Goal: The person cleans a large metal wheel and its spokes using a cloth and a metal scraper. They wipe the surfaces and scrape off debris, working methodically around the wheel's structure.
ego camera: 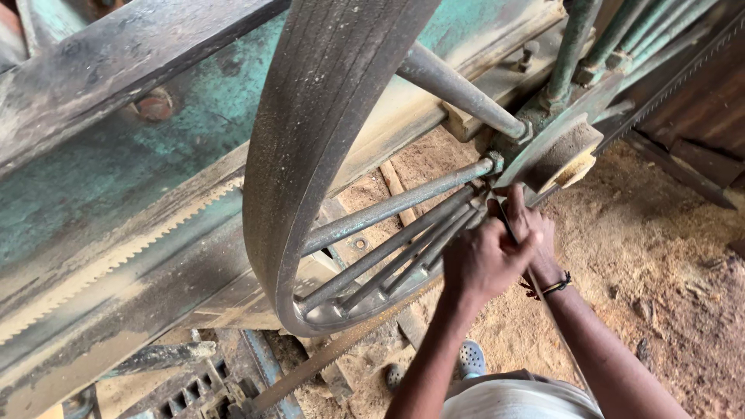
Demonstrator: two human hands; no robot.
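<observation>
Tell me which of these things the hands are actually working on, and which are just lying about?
In hand:
- left hand and right hand, both at the wheel hub
- big spoked wheel
- spokes beside the hands
- thin rod below the hands

Lying about:
- toothed saw blade along the frame
- sawdust on the ground
- grey shoe

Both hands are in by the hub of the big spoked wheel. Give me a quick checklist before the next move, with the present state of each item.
1. Left hand closed against the grey metal spokes near the hub: ok.
2. Right hand at the same spot, behind the left: ok; what it grips: cannot tell.
3. Large grey spoked wheel with flat worn rim standing still: cannot tell.
4. Toothed saw band along the green frame, apart from both hands: ok.
5. Second toothed band low near the forearms: not ok, close.
6. Footing on the sawdust floor: ok.
</observation>
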